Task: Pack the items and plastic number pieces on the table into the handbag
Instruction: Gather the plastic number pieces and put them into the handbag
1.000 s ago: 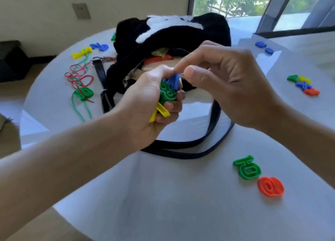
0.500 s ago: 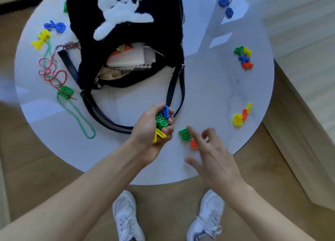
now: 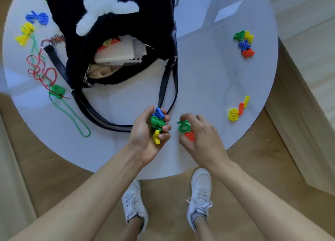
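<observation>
The right hand [image 3: 201,133] has come down onto the green number piece [image 3: 184,127] at the near edge of the worktop [image 3: 208,77], fingers curled round it. The left hand [image 3: 145,133] grips a bunch of number pieces [image 3: 157,122]. Beyond lies the open handbag [image 3: 112,30].

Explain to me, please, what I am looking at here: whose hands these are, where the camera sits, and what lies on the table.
There is no machine here: a person works with bare hands, and a camera worn on the head looks down, which is why the shoes show. The left hand grips blue, green and yellow number pieces. The right hand curls its fingers round a green piece and a red piece lying on the round table. An open black fluffy handbag lies beyond, with more pieces and coloured cords scattered about.
</observation>
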